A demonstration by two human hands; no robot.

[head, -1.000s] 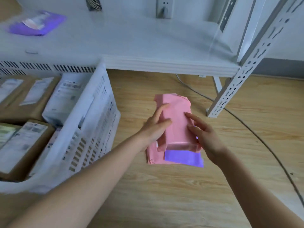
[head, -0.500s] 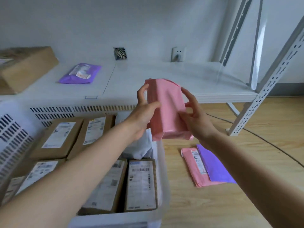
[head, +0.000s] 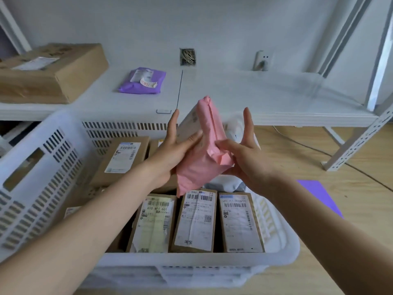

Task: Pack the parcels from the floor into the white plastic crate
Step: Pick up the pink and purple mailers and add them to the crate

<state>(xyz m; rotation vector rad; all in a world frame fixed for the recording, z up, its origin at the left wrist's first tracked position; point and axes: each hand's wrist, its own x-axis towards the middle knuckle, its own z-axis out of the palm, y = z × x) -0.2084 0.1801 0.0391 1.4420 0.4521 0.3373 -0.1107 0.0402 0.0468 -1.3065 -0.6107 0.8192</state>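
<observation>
A pink plastic parcel with a white label on its left face is held tilted above the white plastic crate. My left hand grips its left side with the thumb across the label. My right hand holds its right side, fingers spread upward. Inside the crate lie several brown cardboard parcels with printed labels and a white bag partly hidden under the pink parcel. A purple parcel lies on the wooden floor to the right, partly hidden by my right forearm.
A low white shelf runs behind the crate, carrying a large cardboard box and a purple parcel. A slotted metal rack upright stands at the right. A dark cable crosses the floor.
Both hands lifted the pink parcel off the floor pile and carried it left over the crate, turning it so its label side shows. The view swung left and now centres on the crate.
</observation>
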